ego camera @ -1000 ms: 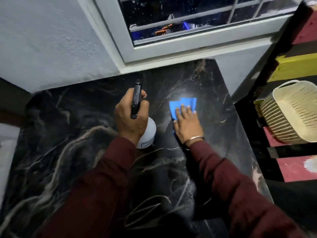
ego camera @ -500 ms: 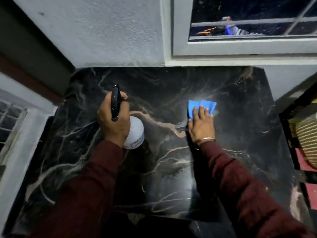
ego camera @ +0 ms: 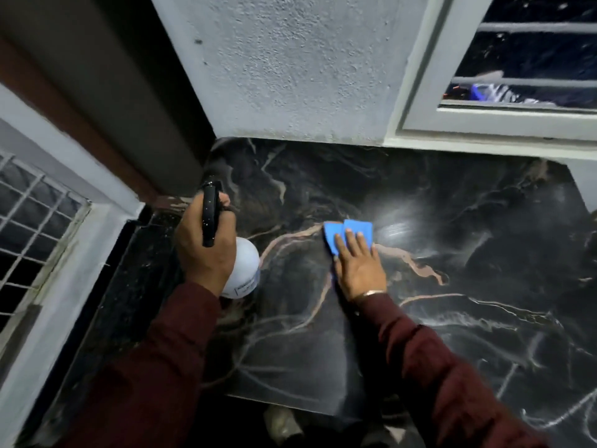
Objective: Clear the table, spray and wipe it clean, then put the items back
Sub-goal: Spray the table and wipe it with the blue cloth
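A black marble table (ego camera: 468, 318) with pale veins fills the lower right of the view. My left hand (ego camera: 206, 250) grips a white spray bottle (ego camera: 244, 270) by its black trigger head (ego camera: 209, 218), held above the table's left part. A folded blue cloth (ego camera: 350, 229) lies on the marble near the middle. My right hand (ego camera: 358, 263) presses flat on the cloth with straight fingers, covering its near half. A wet sheen shows on the marble just right of the cloth.
A rough grey wall (ego camera: 290, 76) stands behind the table, with a window (ego camera: 517, 69) at the upper right. A barred window (ego camera: 29, 227) and a white frame lie at the left. The table's near edge (ego camera: 277, 402) drops to a dark floor.
The camera has swung left, so the basket at the right is out of view. My right hand has slid the cloth left across the marble. My left hand still holds the bottle.
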